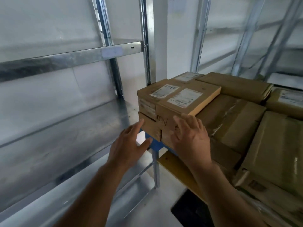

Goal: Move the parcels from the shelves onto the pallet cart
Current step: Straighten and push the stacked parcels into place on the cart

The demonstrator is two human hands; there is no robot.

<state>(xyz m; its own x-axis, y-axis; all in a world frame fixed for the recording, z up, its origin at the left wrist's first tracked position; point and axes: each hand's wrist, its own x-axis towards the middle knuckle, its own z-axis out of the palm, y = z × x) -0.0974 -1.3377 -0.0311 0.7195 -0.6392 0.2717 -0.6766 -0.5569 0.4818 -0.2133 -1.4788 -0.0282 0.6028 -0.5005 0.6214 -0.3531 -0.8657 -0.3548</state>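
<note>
A brown cardboard parcel [178,102] with white labels on top sits at the near left corner of a stack of parcels [246,128] on the pallet cart [155,145], whose blue edge shows under it. My left hand [131,145] is spread, its fingertips at the parcel's lower left corner. My right hand [191,136] lies flat with straight fingers against the parcel's near side. Neither hand curls round anything.
Bare metal shelves [65,128] run along the left, with an upright post [147,46] just behind the parcel. More racking [246,38] stands at the back right. A yellow board [177,171] and a dark mat [191,210] lie low beside the cart.
</note>
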